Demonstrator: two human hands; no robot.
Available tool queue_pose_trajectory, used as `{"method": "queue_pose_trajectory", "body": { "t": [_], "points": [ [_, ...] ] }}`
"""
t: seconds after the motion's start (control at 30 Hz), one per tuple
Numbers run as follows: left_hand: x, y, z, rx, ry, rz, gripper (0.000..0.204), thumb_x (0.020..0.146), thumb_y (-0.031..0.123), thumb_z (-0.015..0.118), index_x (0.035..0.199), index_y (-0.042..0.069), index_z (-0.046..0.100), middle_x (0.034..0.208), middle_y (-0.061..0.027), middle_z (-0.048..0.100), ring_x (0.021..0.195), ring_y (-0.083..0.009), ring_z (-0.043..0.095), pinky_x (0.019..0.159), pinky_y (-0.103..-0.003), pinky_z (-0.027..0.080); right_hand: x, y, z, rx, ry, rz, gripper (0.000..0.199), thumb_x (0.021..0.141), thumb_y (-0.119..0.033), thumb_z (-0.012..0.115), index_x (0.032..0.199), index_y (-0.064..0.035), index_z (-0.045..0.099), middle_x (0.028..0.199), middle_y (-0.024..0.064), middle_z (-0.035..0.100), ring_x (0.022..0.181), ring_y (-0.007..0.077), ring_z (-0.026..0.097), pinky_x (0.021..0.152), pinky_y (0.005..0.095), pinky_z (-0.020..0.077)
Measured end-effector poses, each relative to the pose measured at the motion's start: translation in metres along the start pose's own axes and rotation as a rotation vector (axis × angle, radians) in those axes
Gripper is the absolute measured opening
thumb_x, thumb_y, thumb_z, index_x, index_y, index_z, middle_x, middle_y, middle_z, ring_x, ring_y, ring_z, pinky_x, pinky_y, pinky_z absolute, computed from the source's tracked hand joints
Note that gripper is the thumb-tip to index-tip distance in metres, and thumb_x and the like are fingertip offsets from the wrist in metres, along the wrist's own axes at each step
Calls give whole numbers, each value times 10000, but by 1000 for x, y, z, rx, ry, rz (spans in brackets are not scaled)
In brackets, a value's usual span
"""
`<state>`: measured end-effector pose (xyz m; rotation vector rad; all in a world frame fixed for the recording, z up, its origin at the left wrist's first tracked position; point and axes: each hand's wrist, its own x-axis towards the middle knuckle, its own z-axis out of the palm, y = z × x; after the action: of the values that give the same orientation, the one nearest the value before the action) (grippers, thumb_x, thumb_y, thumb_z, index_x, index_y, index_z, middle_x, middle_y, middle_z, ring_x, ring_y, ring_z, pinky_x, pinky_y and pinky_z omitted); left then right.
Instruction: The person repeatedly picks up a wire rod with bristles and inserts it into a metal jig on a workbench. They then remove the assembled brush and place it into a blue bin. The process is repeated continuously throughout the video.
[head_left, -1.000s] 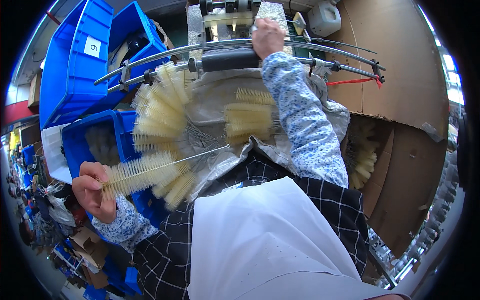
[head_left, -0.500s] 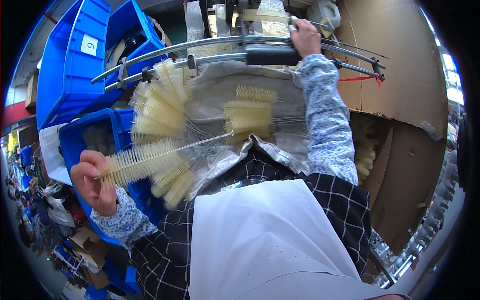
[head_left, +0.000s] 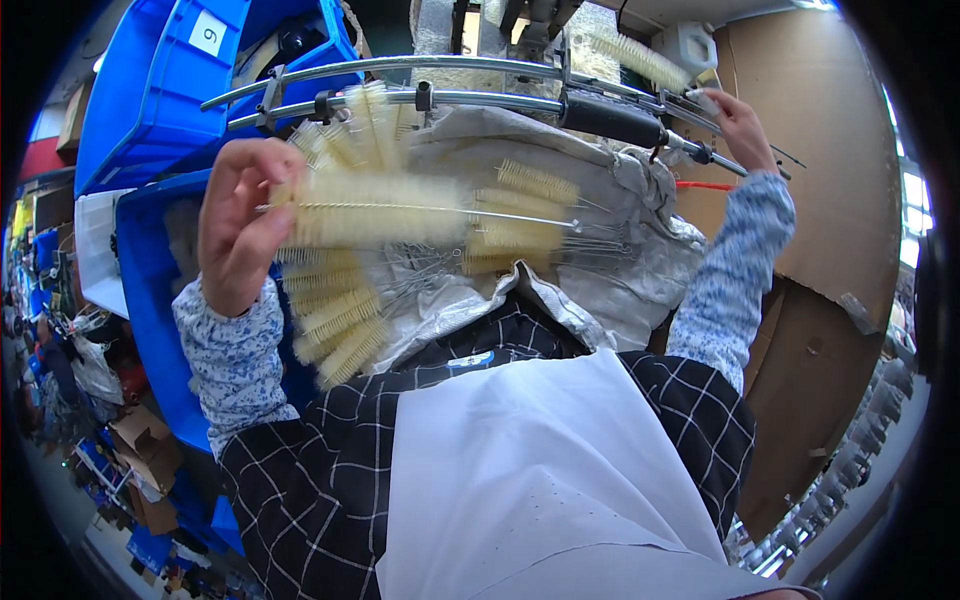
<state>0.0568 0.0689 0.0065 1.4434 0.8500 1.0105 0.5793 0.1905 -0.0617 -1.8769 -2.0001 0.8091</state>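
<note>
My left hand (head_left: pixel 245 220) is closed on the bristled end of a pale yellow wire bottle brush (head_left: pixel 380 205). This brush lies roughly level, its bare twisted stem pointing right, and motion blurs its bristles. At the right end of the metal rails (head_left: pixel 450 97), my right hand (head_left: pixel 742 130) has its fingers closed around a small whitish part I cannot make out. Just beyond those fingers, a second bottle brush (head_left: pixel 645 62) sits slanted at the machine. Beneath the held brush, more brushes lie in a left pile (head_left: pixel 335 310) and a middle pile (head_left: pixel 515 235).
A black roller (head_left: pixel 612 122) sits on the rails, with a red ribbon (head_left: pixel 705 185) below their right end. Blue crates (head_left: pixel 160 110) stand at left, cardboard (head_left: pixel 820 150) at right. A whitish jug (head_left: pixel 690 45) stands behind. A grey-white sheet (head_left: pixel 640 270) lies under the brushes.
My left hand has lifted the brush up and to the right, turning it level. My right hand has moved right along the rails. The brush at the machine has also shifted right and now slants.
</note>
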Motion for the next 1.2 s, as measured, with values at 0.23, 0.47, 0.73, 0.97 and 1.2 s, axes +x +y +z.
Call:
{"method": "queue_pose_trajectory", "body": {
  "t": [0.23, 0.47, 0.73, 0.97, 1.2],
  "points": [
    [46, -32, 77, -150, -51, -78, 250, 784, 17, 455, 1021, 51, 386, 914, -39, 438, 774, -88, 465, 669, -209, 421, -79, -166, 84, 306, -285, -372, 418, 777, -106, 569, 1175, -61, 449, 1034, 106, 561, 946, 234, 538, 819, 316, 434],
    [23, -32, 38, 631, 77, -21, 392, 738, 92, 582, 1093, 41, 425, 978, -80, 484, 829, -166, 499, 722, -275, 426, -54, -166, 124, 41, 169, -455, 303, 769, -31, 518, 1071, -58, 511, 917, 115, 569, 833, 237, 540, 737, 330, 437],
    [-42, -62, -22, 792, -37, -311, 281, 693, 108, 621, 941, 21, 519, 907, -89, 535, 787, -210, 505, 746, -285, 398, 37, -77, 111, -613, 460, -144, 288, 786, -151, 506, 1055, -228, 573, 834, 0, 552, 803, 208, 496, 729, 355, 406],
    [-47, -37, -6, 545, 68, -506, 232, 687, 32, 564, 912, 20, 511, 833, -6, 510, 664, -58, 437, 628, -194, 389, 44, -81, 113, -577, 357, -111, 274, 827, -203, 476, 1075, -282, 564, 974, 19, 575, 914, 196, 482, 822, 363, 363],
    [-38, -13, -4, 450, 146, -269, 246, 667, -42, 506, 904, 17, 478, 882, -34, 483, 787, -93, 469, 739, -211, 375, 58, -80, 114, -602, 317, -104, 366, 829, -105, 435, 1127, -291, 536, 1037, -1, 562, 1020, 167, 433, 881, 364, 301]
  ]
}}
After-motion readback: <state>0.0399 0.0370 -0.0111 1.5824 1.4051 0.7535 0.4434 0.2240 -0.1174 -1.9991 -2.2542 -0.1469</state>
